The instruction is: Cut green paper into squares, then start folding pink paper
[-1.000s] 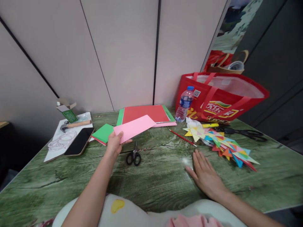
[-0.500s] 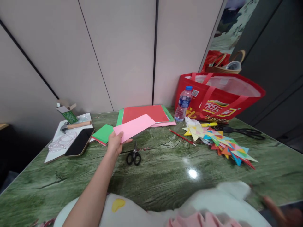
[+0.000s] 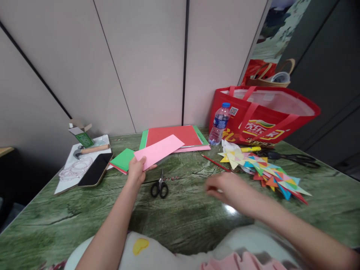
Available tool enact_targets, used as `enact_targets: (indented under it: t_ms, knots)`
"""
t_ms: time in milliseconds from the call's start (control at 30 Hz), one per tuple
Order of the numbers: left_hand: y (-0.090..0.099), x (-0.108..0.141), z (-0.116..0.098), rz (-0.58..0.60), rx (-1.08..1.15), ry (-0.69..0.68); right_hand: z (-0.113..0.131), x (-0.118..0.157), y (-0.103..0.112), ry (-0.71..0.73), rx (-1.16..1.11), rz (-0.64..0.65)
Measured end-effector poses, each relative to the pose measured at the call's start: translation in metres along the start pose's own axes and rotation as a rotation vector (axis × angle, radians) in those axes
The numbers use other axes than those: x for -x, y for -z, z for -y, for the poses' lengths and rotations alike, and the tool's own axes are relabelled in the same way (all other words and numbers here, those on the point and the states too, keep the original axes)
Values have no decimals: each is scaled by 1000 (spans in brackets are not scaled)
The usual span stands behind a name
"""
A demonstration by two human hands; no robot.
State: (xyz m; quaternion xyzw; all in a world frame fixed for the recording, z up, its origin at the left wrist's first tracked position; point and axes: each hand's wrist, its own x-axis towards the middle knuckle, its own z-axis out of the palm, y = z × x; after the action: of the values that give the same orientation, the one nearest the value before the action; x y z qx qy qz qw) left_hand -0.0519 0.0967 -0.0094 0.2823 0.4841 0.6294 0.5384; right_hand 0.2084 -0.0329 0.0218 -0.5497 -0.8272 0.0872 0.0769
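A pink paper strip [image 3: 161, 150] is pinched at its left end in my left hand [image 3: 137, 169], raised over the table. Below and right of that hand lie small black-handled scissors [image 3: 159, 187]. My right hand [image 3: 225, 187] hangs over the middle right of the table, fingers curled and blurred; whether anything is in it cannot be made out. Just behind it is a red pencil [image 3: 215, 162]. Green paper [image 3: 123, 159] lies left of my left hand. Behind the strip sits a stack of red and green sheets [image 3: 174, 135].
Folded colourful paper stars [image 3: 270, 172] lie at the right, beside black scissors [image 3: 295, 157]. A water bottle [image 3: 219, 125] stands before a red bag [image 3: 261, 116]. At the left are a phone [image 3: 95, 170], a hammer [image 3: 94, 149], beads [image 3: 75, 168] and a small green box [image 3: 83, 138].
My right hand has come from the lower right edge to over the table, near the pencil. My left hand still holds the pink strip in nearly the same place.
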Motion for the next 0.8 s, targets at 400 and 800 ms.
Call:
enact_targets:
  t_ms: [400,800]
  knots:
    - [7,-3,-3,-12,24,-15,101,-113,-80,34,37,24]
    - [8,6,0,96,-37,41,-54,-65,-61,-126,-188,-96]
